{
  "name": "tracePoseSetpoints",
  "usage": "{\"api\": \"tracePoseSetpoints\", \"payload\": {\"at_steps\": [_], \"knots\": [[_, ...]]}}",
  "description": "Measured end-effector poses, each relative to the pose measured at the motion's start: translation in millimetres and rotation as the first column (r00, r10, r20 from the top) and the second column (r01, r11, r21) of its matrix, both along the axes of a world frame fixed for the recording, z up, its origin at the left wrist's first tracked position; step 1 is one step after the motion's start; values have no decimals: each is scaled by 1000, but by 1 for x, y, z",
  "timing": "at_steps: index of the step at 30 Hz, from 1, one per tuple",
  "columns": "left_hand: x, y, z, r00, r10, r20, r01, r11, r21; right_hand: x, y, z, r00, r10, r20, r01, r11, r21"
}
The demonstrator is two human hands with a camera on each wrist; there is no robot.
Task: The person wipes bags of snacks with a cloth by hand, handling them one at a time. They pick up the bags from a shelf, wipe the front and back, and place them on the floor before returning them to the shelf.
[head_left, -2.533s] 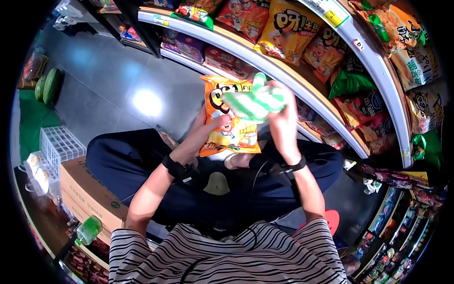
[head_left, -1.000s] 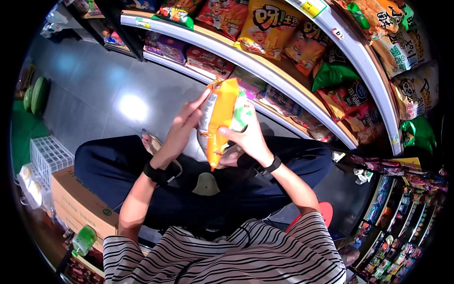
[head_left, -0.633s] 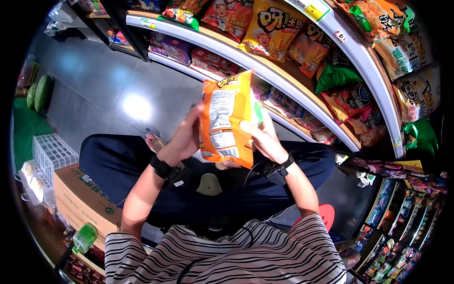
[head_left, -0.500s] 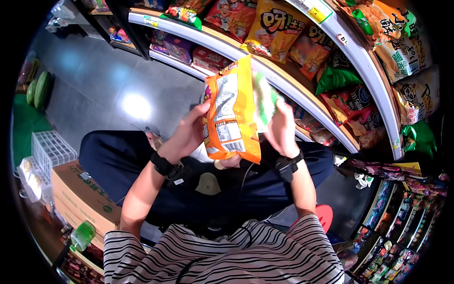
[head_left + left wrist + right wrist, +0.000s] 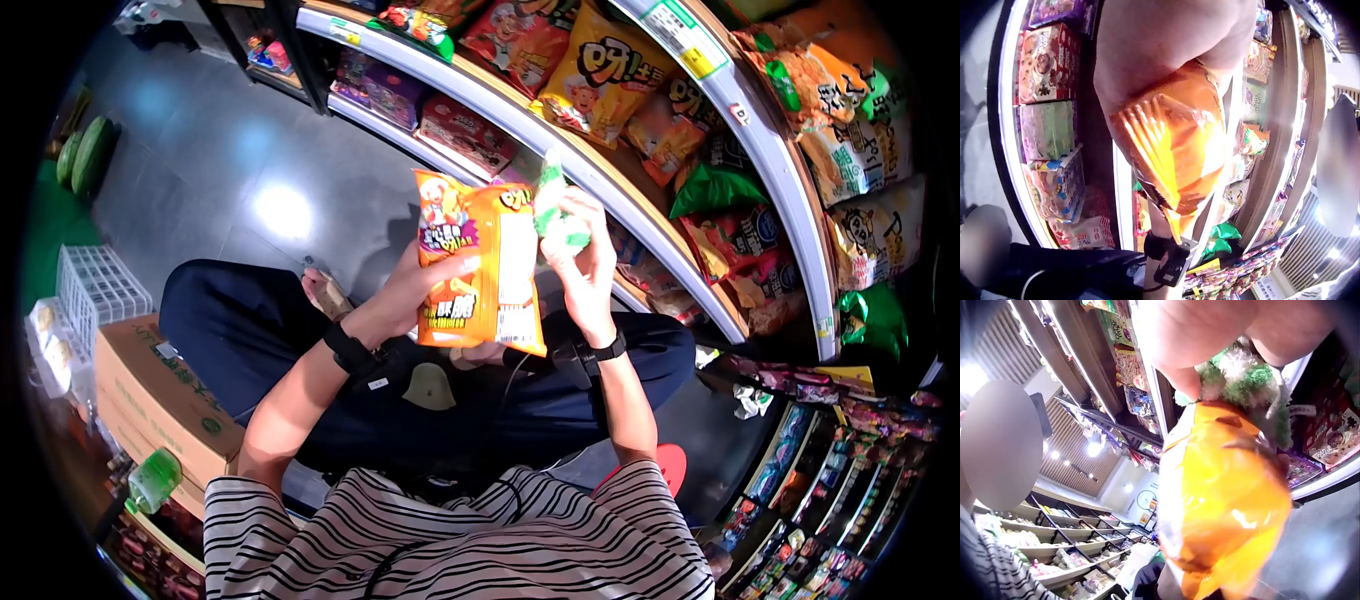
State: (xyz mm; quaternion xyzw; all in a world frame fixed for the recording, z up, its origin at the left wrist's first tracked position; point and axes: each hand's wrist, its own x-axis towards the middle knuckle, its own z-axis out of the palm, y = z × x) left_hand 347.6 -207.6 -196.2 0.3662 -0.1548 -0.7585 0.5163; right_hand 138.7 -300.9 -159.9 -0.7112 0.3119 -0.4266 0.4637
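Note:
An orange snack bag [image 5: 478, 265] is upright in front of the person's legs. The left hand [image 5: 410, 288] grips its left side, thumb across the printed face. The right hand [image 5: 585, 255] holds a green and white fluffy cloth [image 5: 560, 215], bunched at the bag's upper right side. In the left wrist view the left hand [image 5: 1172, 44] covers one end of the bag [image 5: 1185, 137]. In the right wrist view the right hand [image 5: 1222, 331] pinches the cloth [image 5: 1241, 375] against the bag [image 5: 1229, 494].
Curved shelves [image 5: 480, 90] with snack bags run from the top to the right. At the left stand a cardboard box [image 5: 165, 400], a white basket [image 5: 105, 285] and a green bottle [image 5: 155, 480]. Grey floor [image 5: 220, 160] lies beyond the crossed legs. A red object [image 5: 665, 470] shows by the right sleeve.
The bag has turned from its printed back, so part of its colourful front shows toward the left. The left thumb now lies across it. The cloth has moved from blurred motion to the bag's upper right.

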Motion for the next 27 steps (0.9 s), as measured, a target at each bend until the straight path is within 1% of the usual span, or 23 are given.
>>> {"api": "tracePoseSetpoints", "payload": {"at_steps": [2, 3, 4, 5, 6, 7, 8, 10, 11, 12, 14, 16, 17, 18, 19, 20, 21, 22, 23, 24, 25, 26, 27], "knots": [[11, -7, -4, 977, 206, 53, -209, 976, 67, 1, -6, 0, 958, 195, -210, -222, 968, -113], [23, -10, -3, 976, 213, -34, -212, 976, 40, 5, -1, -2, 946, 262, -193, -269, 963, -14], [31, -13, -4, 974, 224, -27, -223, 974, 42, 11, 4, -2, 930, 325, -169, -316, 945, 83], [37, -14, -5, 965, 258, 55, -259, 966, 23, 10, 3, 2, 905, 367, -215, -346, 929, 128], [43, -12, -5, 948, 288, 134, -291, 957, 4, 8, -2, 8, 867, 419, -270, -385, 907, 169], [44, -11, 2, 941, 330, 68, -333, 942, 33, 5, -7, 17, 836, 453, -310, -427, 892, 152], [43, -13, 2, 941, 331, 71, -334, 942, 35, 1, -11, 22, 803, 480, -353, -465, 875, 135], [42, -16, -3, 875, 408, 259, -392, 913, -114, -2, -14, 22, 891, 334, -308, -342, 939, 29], [37, -15, -6, 870, 358, 339, -329, 934, -142, 0, -14, 18, 939, 228, -256, -240, 971, -15], [32, -13, -8, 873, 357, 333, -329, 934, -137, 2, -14, 14, 972, 120, -202, -133, 990, -52], [18, -10, -10, 958, 268, 100, -267, 963, -24, 11, -9, 17, 991, 24, -131, -34, 996, -77], [6, -3, -14, 972, 215, 96, -210, 976, -61, 14, -13, 2, 961, 71, -267, -139, 960, -243], [4, -2, -10, 969, 225, 99, -218, 973, -79, 22, -3, 8, 913, 99, -396, -183, 967, -180], [3, -2, -7, 966, 236, 102, -226, 969, -97, 28, 10, 8, 912, 95, -398, -164, 976, -142], [5, -2, -14, 966, 238, 104, -229, 969, -96, 32, 18, 3, 894, 124, -432, -236, 948, -215], [10, -4, -26, 920, 300, 251, -281, 953, -111, 35, 24, -3, 872, 150, -466, -307, 909, -283], [16, -6, -35, 849, 354, 392, -328, 935, -135, 39, 33, -6, 844, 264, -467, -401, 889, -221], [21, -8, -35, 846, 356, 396, -330, 934, -135, 42, 43, -8, 804, 375, -462, -491, 856, -160], [25, -10, -35, 870, 378, 317, -367, 925, -96, 44, 54, -9, 777, 449, -441, -530, 845, -72], [29, -12, -35, 888, 395, 236, -394, 918, -54, 44, 60, -9, 739, 479, -474, -558, 829, -32], [32, -14, -40, 857, 411, 310, -399, 911, -102, 43, 58, -12, 769, 469, -435, -547, 834, -67], [32, -13, -43, 859, 405, 313, -394, 914, -100, 40, 53, -15, 795, 460, -396, -535, 839, -99], [30, -14, -46, 840, 384, 382, -354, 923, -149, 37, 47, -11, 849, 402, -344, -455, 887, -85]]}}
